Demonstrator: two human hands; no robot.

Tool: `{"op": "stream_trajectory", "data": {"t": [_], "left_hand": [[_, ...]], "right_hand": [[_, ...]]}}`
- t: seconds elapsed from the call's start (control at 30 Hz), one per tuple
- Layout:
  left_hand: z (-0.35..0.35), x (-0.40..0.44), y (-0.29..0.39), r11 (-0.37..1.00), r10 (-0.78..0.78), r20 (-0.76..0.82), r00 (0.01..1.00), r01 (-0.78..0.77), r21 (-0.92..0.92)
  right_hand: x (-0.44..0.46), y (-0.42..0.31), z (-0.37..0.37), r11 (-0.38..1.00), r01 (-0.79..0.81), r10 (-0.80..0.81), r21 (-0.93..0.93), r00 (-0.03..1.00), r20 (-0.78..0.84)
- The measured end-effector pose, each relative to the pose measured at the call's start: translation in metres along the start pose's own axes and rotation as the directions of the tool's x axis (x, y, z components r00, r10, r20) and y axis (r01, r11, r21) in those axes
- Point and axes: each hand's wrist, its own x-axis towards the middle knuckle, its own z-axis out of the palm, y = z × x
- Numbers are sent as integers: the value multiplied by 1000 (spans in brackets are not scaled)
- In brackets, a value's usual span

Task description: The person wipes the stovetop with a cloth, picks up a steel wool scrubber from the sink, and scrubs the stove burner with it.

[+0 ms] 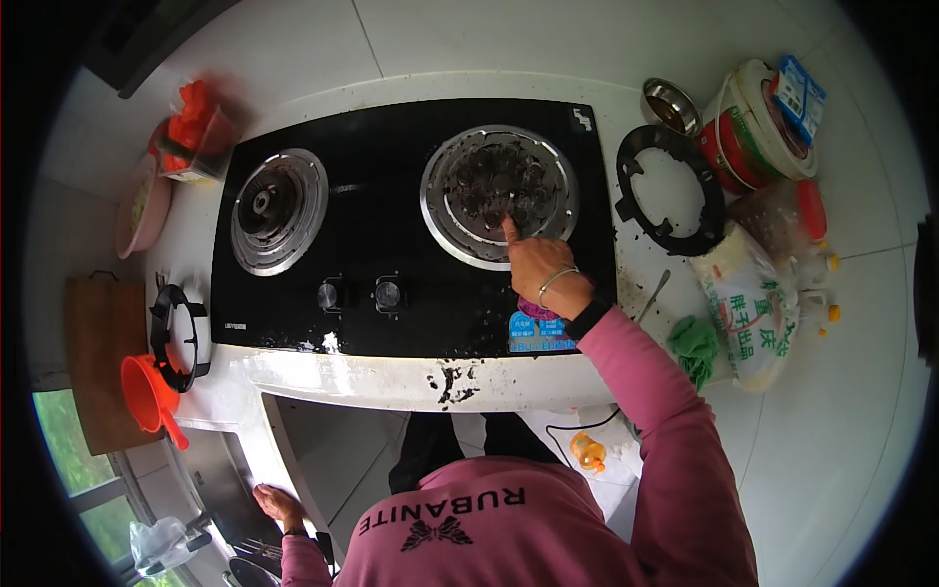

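My right hand (541, 269) reaches over the black gas stove (381, 215), its index finger stretched out and its tip on the dirty right burner (435, 201). The other fingers are folded under and partly hidden; nothing shows in them. Dark, crusted bits cover the middle of that burner. The left burner (311, 220) is bare of its pan support and dark in the centre. Down at the lower left, my left hand (280, 505) rests by the counter's edge, fingers loosely stretched, holding nothing that I can see. Two knobs (388, 293) sit at the stove's front.
A black pan support (632, 147) lies right of the stove, another (159, 328) at the left. Near the right one are a spoon (657, 293), a green cloth (693, 344), a plastic bag (748, 323) and a bucket (729, 147). An orange ladle (140, 393) is at left. Black crumbs (452, 383) dot the front edge.
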Motion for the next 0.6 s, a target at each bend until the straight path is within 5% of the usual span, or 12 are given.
{"op": "stream_trajectory", "data": {"t": [0.17, 0.6], "left_hand": [[-1, -4, 2, 1000, 3, -20, 1000, -3, -12], [0, 0, -2, 994, -103, 25, 994, 102, 34]], "right_hand": [[-13, 9, -7, 972, -46, 49, 232, 999, -9], [-6, -3, -13, 972, -65, 65, 224, 998, 8]]}}
